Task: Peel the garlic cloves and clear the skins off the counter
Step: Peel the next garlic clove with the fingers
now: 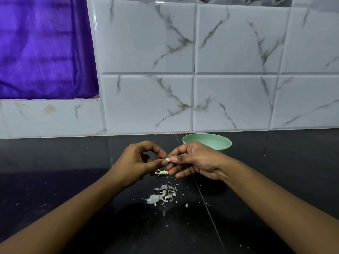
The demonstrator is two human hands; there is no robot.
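Pinches the garlic clove (167,159) from both ends, left hand (139,162) and right hand (194,160) each curled thumb-to-forefinger on it, long axis crosswise, just front-left of the green bowl (227,143), right hand the closer to it, shed skins (163,196) farther in front.

— Place?
— Home kitchen. Glossy marble-look wall tiles (238,43), dark stone counter (55,162).
— More?
— Also green bowl (216,142) by wall, loose garlic skins (163,195) scattered on counter, purple cloth (42,46) at left.
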